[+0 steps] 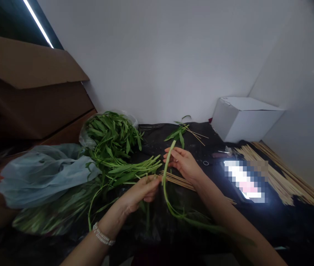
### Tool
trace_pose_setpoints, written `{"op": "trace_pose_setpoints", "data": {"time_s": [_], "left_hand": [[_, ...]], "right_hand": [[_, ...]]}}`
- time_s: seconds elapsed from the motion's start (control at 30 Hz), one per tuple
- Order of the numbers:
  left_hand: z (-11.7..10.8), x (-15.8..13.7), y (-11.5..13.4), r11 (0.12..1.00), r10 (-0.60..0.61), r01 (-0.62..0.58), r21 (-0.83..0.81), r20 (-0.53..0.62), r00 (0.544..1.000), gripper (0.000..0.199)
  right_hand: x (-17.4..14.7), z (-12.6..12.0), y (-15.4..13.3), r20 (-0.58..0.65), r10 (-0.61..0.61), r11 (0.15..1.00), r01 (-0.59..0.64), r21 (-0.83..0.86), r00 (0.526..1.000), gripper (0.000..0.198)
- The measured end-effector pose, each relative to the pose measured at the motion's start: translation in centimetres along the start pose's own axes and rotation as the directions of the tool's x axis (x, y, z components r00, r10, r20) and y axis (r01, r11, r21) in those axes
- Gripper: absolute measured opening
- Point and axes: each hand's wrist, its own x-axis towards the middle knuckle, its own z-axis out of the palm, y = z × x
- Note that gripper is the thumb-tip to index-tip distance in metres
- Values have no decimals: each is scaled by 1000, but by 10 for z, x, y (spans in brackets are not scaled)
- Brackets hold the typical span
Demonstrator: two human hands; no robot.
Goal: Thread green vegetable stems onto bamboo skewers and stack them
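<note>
My right hand [184, 162] pinches a long green leafy stalk [166, 195] near its pale upper end; the stalk bends down and trails right past my forearm, its leaf blurred. My left hand [145, 190], a beaded bracelet on its wrist, is closed just left of that stalk. What lies between its thumb and finger is too small to make out. Behind it, a bunch of cut green stems [142, 165] points toward my right hand. Several thin wooden sticks [180, 181] lie on the black plastic sheet [151, 133], partly under my right wrist.
Leafy greens [112, 133] fill a clear bag at the back left, beside a bluish plastic bag [46, 173]. A few leaves [177, 136] with sticks lie ahead. Right are a lit screen [242, 181], wooden sticks [267, 173] and a white box [242, 118]. A cardboard box [35, 99] stands left.
</note>
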Motion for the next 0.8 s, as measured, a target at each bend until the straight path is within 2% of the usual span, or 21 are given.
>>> {"op": "trace_pose_setpoints", "data": {"time_s": [0.07, 0.13, 0.23, 0.33, 0.43, 0.5, 0.6, 0.67, 0.73, 0.8], "left_hand": [[4, 0, -4, 999, -12, 10, 41, 46, 999, 31], [7, 1, -7, 999, 8, -9, 46, 31, 999, 32], [13, 4, -9, 997, 66, -63, 54, -67, 996, 35], [20, 6, -8, 986, 108, -85, 141, -166, 980, 37], [24, 7, -5, 973, 143, -98, 210, -214, 966, 40], [24, 6, -1, 962, 196, -130, 242, -272, 942, 43], [22, 1, 5, 931, 308, -185, 316, -403, 862, 41], [21, -2, 9, 909, 355, -190, 371, -451, 819, 39], [22, -3, 11, 891, 379, -187, 414, -450, 808, 39], [23, -2, 11, 875, 393, -198, 441, -409, 824, 40]], "right_hand": [[1, 0, 0, -28, -18, 1000, 18, 8, 999, 27], [1, 1, 0, -45, -22, 999, 23, 26, 999, 28], [-5, 4, 3, 15, -3, 998, 2, 67, 1000, 35], [-12, 8, 6, 116, 83, 996, -86, 16, 990, 39], [-14, 11, 3, 112, 138, 990, -135, -35, 984, 35], [-12, 12, -3, 60, 98, 995, -96, -28, 993, 34], [-7, 14, -16, -6, 9, 999, -9, -53, 1000, 33], [-5, 17, -21, -40, -50, 992, 45, -116, 998, 32], [-3, 22, -23, -62, -120, 974, 105, -203, 991, 30], [1, 26, -21, -67, -187, 942, 160, -297, 980, 29]]}}
